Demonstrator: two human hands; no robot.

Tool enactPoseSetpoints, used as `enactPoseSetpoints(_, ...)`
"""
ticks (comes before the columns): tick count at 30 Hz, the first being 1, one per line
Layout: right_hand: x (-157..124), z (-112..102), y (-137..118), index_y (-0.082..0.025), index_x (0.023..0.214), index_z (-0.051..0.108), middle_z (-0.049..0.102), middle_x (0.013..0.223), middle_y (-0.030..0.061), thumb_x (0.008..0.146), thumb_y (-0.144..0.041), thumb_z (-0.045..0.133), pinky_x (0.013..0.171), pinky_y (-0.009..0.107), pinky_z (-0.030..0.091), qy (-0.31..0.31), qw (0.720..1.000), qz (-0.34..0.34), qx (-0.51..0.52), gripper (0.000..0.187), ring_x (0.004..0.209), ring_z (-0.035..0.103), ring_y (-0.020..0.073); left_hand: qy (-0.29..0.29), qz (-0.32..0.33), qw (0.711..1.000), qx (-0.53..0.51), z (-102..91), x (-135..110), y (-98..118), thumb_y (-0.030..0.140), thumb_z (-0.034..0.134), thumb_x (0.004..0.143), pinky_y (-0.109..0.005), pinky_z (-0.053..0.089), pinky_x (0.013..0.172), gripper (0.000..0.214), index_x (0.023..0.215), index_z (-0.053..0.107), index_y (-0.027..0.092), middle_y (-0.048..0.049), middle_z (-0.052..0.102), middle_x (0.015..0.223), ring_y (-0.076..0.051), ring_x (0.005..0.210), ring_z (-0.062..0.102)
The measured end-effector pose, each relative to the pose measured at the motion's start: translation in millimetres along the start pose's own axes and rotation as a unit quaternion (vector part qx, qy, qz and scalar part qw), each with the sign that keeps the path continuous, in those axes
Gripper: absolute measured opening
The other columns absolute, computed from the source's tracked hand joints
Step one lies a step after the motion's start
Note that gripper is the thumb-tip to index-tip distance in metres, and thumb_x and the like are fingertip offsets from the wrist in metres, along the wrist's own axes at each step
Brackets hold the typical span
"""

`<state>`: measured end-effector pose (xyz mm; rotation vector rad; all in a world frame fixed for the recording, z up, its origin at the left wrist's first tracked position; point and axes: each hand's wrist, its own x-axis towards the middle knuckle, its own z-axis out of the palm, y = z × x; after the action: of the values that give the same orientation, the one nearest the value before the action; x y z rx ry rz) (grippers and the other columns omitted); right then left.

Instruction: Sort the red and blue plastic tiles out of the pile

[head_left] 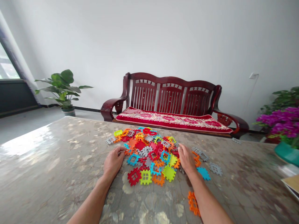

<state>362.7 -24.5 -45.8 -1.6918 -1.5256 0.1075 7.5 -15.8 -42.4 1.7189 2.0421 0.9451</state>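
Note:
A heap of flat plastic interlocking tiles with notched edges (140, 145) lies between my hands, in red, orange, blue, lime green and grey. Some tiles are solid and others have window-like openings. My left hand (114, 160) rests at the heap's left edge, its fingers curled together near a blue tile (133, 159) and some orange ones. At the right edge is my right hand (187, 158), fingers bent and close together beside grey and orange tiles. Whatever either hand's fingertips hold is hidden. Along the near side lie a red tile (134, 176) and a lime green window tile (146, 177).
Loose tiles lie right of my right arm: a solid blue one (203, 173), a grey one (215, 168) and an orange one (193, 203). The patterned tablecloth (70, 174) covers the table. Beyond stands a wooden bench (168, 96); a flower pot (287, 154) is at right.

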Motion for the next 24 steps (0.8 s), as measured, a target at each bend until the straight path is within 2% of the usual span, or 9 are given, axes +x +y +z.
enactPoseSetpoints(2,-1.5,4.2,0.6,-0.018,0.113,0.067,0.069,0.116,0.0116,0.091,-0.043,0.034,0.101,0.042,0.044,-0.064,0.997,-0.006,0.042,0.047,0.112,0.059,0.0248,0.003,0.008,1.0,-0.002,0.5,-0.1,-0.7,0.029,0.05,0.084,-0.024,0.047,0.075,0.025,0.097,0.071,0.026,0.0,0.076,0.099,-0.019,0.095,0.067)
enactPoseSetpoints(4,-1.5,5.5,-3.2,-0.02,0.113,0.067,0.069,0.116,0.0098,0.093,-0.045,0.032,0.1,0.038,0.046,-0.085,0.993,-0.016,0.084,0.047,0.112,0.06,0.0228,0.004,0.015,1.0,-0.003,0.4,0.0,-1.2,0.028,0.051,0.083,-0.024,0.047,0.077,0.025,0.097,0.071,0.026,0.0001,0.075,0.101,-0.019,0.096,0.067)
enactPoseSetpoints(6,1.8,0.9,-6.6,-0.02,0.113,0.067,0.069,0.116,0.0099,0.094,-0.044,0.03,0.1,0.037,0.045,-0.058,0.994,-0.024,0.086,0.048,0.112,0.06,0.0222,0.001,0.015,1.0,0.0,-0.2,0.3,-1.3,0.027,0.05,0.083,-0.025,0.047,0.078,0.026,0.098,0.071,0.026,-0.0001,0.075,0.102,-0.019,0.096,0.067)
enactPoseSetpoints(9,10.5,-19.1,0.5,-0.018,0.117,0.066,0.065,0.121,0.0121,0.089,-0.038,0.038,0.105,0.042,0.039,0.017,0.999,-0.009,-0.032,0.044,0.117,0.055,0.0252,-0.008,0.014,1.0,0.005,-1.4,0.7,-1.0,0.027,0.049,0.083,-0.026,0.047,0.079,0.028,0.099,0.071,0.025,-0.001,0.075,0.104,-0.02,0.097,0.067)
enactPoseSetpoints(11,14.8,-37.7,15.8,-0.018,0.124,0.062,0.057,0.133,0.0145,0.087,-0.035,0.042,0.107,0.049,0.034,0.053,0.986,0.044,-0.155,0.045,0.125,0.048,0.0298,-0.012,0.014,1.0,0.006,-1.8,0.9,-0.8,0.027,0.048,0.083,-0.026,0.047,0.08,0.028,0.1,0.071,0.025,-0.0014,0.074,0.105,-0.02,0.098,0.067)
enactPoseSetpoints(14,15.2,-61.0,45.9,-0.022,0.134,0.055,0.047,0.144,0.0138,0.089,-0.04,0.041,0.106,0.057,0.028,0.076,0.943,0.163,-0.28,0.05,0.135,0.033,0.037,-0.011,0.012,1.0,0.007,-1.4,0.7,-0.5,0.028,0.049,0.084,-0.026,0.047,0.079,0.028,0.1,0.071,0.025,-0.0013,0.074,0.104,-0.02,0.097,0.067)
enactPoseSetpoints(17,11.0,-67.3,67.0,-0.026,0.136,0.053,0.049,0.143,0.0126,0.091,-0.048,0.035,0.103,0.06,0.03,0.018,0.924,0.247,-0.292,0.053,0.131,0.04,0.038,-0.01,0.015,1.0,0.008,-1.0,0.3,0.4,0.027,0.049,0.083,-0.025,0.047,0.078,0.027,0.098,0.072,0.026,0.0,0.075,0.1,-0.019,0.094,0.067)
enactPoseSetpoints(19,7.9,-60.5,69.7,-0.028,0.135,0.054,0.053,0.139,0.0115,0.092,-0.049,0.033,0.103,0.058,0.032,-0.035,0.934,0.221,-0.279,0.052,0.125,0.048,0.035,-0.008,0.016,1.0,0.01,-1.5,-0.1,1.7,0.026,0.049,0.083,-0.025,0.047,0.078,0.027,0.096,0.072,0.027,0.0005,0.075,0.099,-0.019,0.092,0.068)
enactPoseSetpoints(24,2.5,-23.6,43.4,-0.03,0.124,0.063,0.057,0.136,0.0065,0.093,-0.042,0.035,0.107,0.048,0.034,-0.095,0.974,0.045,-0.2,0.044,0.125,0.051,0.027,-0.002,0.017,1.0,0.013,-3.8,-1.6,5.0,0.025,0.048,0.083,-0.026,0.048,0.08,0.027,0.095,0.073,0.026,0.0001,0.076,0.1,-0.019,0.093,0.067)
